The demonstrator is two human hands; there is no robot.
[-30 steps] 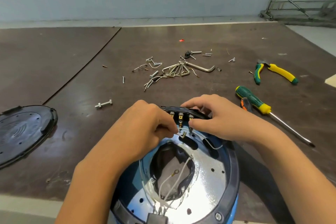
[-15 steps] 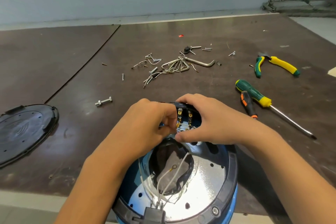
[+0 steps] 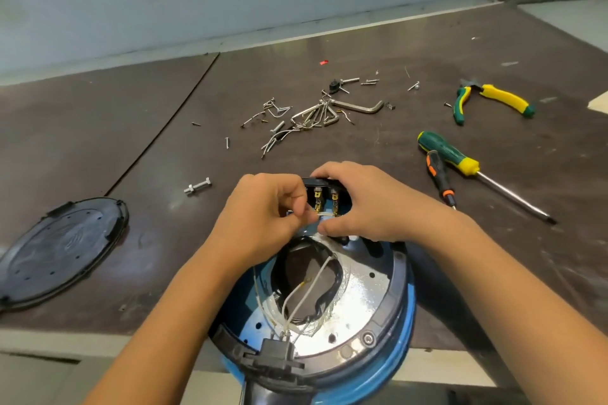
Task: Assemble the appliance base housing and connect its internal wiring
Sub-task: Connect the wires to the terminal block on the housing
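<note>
Wire (image 3: 324,214) has moved up to the brass terminals (image 3: 318,200), pinched in the left hand (image 3: 263,217). The right hand (image 3: 378,204) grips the black terminal block (image 3: 316,180). Plugging in looks close.

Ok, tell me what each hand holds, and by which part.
Left hand pinches a white wire near its end. Right hand grips the terminal block by its top edge, thumb underneath.

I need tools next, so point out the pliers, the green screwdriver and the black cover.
pliers (image 3: 506,99), head view, on the yellow handle.
green screwdriver (image 3: 444,150), head view, on the green grip.
black cover (image 3: 62,250), head view, on its middle.
</note>
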